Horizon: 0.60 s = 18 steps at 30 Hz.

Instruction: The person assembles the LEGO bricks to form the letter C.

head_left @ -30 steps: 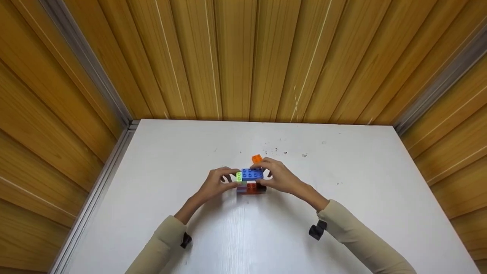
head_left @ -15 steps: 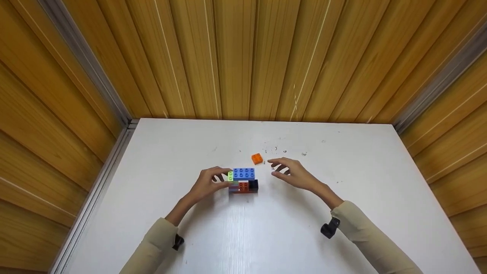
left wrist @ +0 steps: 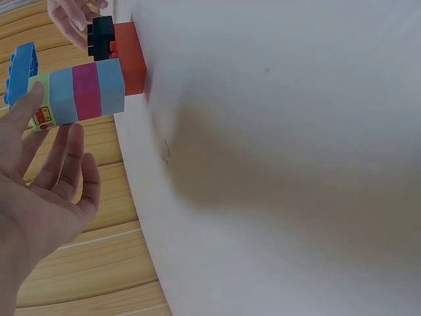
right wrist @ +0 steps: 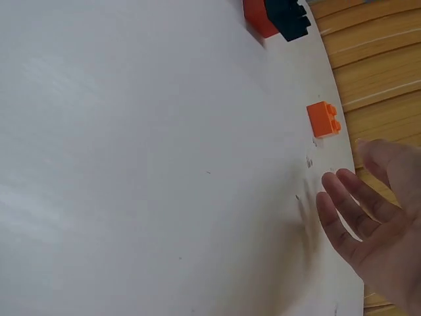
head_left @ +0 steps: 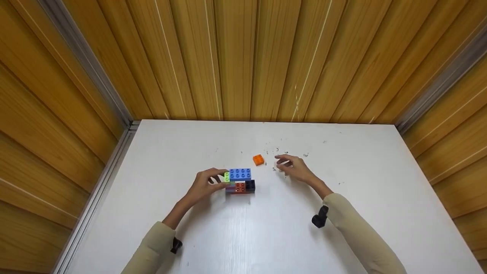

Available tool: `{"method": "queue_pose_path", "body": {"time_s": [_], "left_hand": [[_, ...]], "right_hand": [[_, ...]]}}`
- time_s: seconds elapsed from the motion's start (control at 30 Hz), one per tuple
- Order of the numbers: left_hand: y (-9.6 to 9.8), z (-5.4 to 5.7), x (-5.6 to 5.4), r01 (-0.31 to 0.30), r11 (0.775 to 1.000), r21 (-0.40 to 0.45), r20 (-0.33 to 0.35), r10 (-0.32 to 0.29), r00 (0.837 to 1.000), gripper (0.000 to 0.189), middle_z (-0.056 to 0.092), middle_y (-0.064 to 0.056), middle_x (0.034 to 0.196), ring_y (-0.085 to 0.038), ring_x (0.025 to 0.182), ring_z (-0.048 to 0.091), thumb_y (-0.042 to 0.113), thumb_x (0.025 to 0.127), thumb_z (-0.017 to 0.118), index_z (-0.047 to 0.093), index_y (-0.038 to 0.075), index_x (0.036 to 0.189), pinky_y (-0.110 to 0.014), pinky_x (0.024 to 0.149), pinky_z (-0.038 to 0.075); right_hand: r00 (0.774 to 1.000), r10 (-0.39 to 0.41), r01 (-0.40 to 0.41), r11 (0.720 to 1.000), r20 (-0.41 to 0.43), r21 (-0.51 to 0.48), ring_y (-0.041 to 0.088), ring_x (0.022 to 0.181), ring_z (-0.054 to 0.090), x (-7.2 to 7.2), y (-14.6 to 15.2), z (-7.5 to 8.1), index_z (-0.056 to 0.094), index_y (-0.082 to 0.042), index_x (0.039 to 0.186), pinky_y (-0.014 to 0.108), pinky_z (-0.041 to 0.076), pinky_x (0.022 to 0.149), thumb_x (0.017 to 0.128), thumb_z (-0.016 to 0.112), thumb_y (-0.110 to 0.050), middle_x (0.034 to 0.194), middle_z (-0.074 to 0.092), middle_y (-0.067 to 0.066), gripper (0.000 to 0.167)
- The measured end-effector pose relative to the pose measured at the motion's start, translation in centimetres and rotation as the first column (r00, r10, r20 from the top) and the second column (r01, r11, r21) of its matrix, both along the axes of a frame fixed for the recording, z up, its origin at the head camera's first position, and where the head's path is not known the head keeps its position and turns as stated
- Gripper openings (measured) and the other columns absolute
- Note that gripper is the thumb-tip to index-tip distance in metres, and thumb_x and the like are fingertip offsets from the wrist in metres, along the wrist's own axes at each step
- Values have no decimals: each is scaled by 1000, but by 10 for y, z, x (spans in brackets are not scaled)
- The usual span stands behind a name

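Note:
My left hand pinches the lime-green toy brick at the left end of a small building-brick structure. Beside that brick a long blue brick with studs on top juts out to the right. In the left wrist view, light blue bricks and a magenta brick stack beneath the lime one, on a red base. A black brick sits at the base's right end. My right hand hovers with loosely bent fingers, holding nothing, right of a loose orange brick.
Everything stands on a white table with small dark marks toward the back. Wood-look panels enclose the back and sides. Black wrist mounts hang from both sleeves.
My right hand has let go of the blue brick and drawn away to the right, near the orange brick. My left hand has shifted the structure slightly left.

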<state>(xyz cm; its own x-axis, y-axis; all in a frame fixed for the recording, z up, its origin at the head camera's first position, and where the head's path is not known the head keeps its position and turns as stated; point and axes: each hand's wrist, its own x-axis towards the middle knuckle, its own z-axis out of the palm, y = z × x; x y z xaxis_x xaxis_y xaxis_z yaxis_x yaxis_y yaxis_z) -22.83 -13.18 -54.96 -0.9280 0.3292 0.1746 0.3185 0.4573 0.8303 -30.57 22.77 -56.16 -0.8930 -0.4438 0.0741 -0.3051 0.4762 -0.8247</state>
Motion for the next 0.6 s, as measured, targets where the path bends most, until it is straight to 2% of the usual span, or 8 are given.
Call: {"method": "queue_pose_path", "body": {"time_s": [0.1, 0.2, 0.23, 0.27, 0.37, 0.43, 0.47, 0.6], "left_hand": [[1, 1, 0, -6, 1000, 3, 9, 6, 1000, 40, 75, -11, 114, -19, 89, 68, 21, 90, 79, 71, 8, 127, -33, 77, 54], [3, 1, 1, 2, 1000, 2, 14, -2, 1000, 40, 74, -12, 116, -21, 90, 67, 20, 91, 78, 71, 7, 128, -32, 76, 53], [3, 1, 1, 6, 1000, -1, 14, -6, 1000, 40, 74, -13, 117, -21, 90, 67, 20, 91, 78, 71, 7, 128, -30, 75, 53], [4, 0, 1, 10, 1000, -4, 13, -10, 1000, 40, 74, -13, 117, -21, 90, 67, 20, 91, 78, 70, 7, 128, -29, 75, 52], [4, -2, 0, 25, 1000, -3, -3, -25, 1000, 39, 74, -14, 116, -21, 89, 68, 19, 91, 78, 71, 5, 127, -27, 73, 52], [3, -2, 0, 28, 1000, 0, -3, -28, 1000, 39, 74, -14, 116, -21, 88, 67, 19, 91, 77, 71, 5, 127, -27, 73, 52], [3, -2, 0, 28, 1000, 2, -4, -28, 1000, 39, 74, -14, 116, -20, 88, 67, 19, 91, 78, 71, 5, 127, -27, 73, 52], [2, -1, -1, 13, 1000, 1, 6, -13, 1000, 40, 74, -12, 117, -18, 88, 67, 17, 90, 78, 71, 6, 128, -26, 74, 52]], "right_hand": [[999, -9, 11, 999, 35, -42, 47, 105, 68, -10, -8, -5, 55, 13, 136, 41, 62, 75, 100, 62, -4, 124, 65, 34, 41], [999, 13, -11, 997, 31, -81, 51, 105, 67, -14, -19, -11, 50, 16, 139, 47, 61, 76, 100, 60, 0, 132, 59, 38, 43], [1000, 23, -21, 995, 20, -93, 53, 104, 67, -12, -24, -9, 49, 17, 139, 44, 62, 75, 99, 61, 3, 133, 57, 40, 44], [1000, 31, -31, 995, 4, -97, 53, 103, 67, -13, -28, -10, 48, 18, 139, 47, 61, 78, 98, 62, 4, 134, 55, 41, 46], [997, 55, -58, 996, -55, -67, 52, 99, 67, -14, -40, -11, 48, 17, 140, 52, 59, 84, 94, 67, 4, 136, 54, 41, 52], [993, 70, -73, 997, -90, -28, 48, 98, 67, -15, -47, -11, 50, 14, 141, 50, 58, 88, 93, 70, 2, 136, 56, 38, 54], [991, 77, -78, 997, -106, -4, 46, 98, 67, -18, -49, -14, 51, 12, 141, 55, 55, 91, 92, 71, 0, 136, 57, 36, 54], [987, 83, -78, 996, -139, 46, 42, 96, 67, -21, -58, -14, 58, 11, 135, 48, 57, 88, 91, 71, 2, 129, 63, 31, 46]]}}
